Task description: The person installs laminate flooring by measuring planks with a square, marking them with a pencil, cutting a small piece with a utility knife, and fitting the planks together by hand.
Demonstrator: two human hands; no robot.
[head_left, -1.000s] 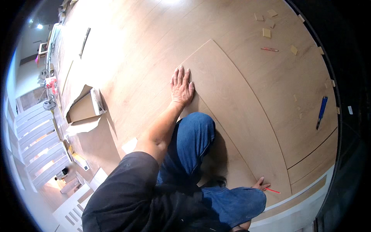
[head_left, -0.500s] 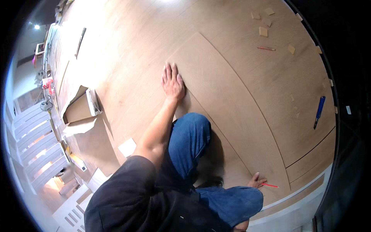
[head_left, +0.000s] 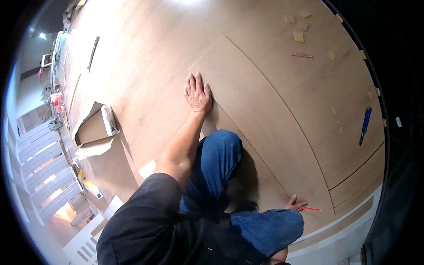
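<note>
Plank (head_left: 260, 119) lay partly under and right of the left hand (head_left: 198, 93), spread flat, gripping nothing, in the head view. Its far end had just shifted left with that hand, so it seemed loose. The right hand (head_left: 295, 203), partly curled, held a pencil (head_left: 312, 209).

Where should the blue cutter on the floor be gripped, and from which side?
The blue cutter is likely best pinched across its blue handle, from above: it lies flat, long and slim, with its narrow dark end lower in the picture.
</note>
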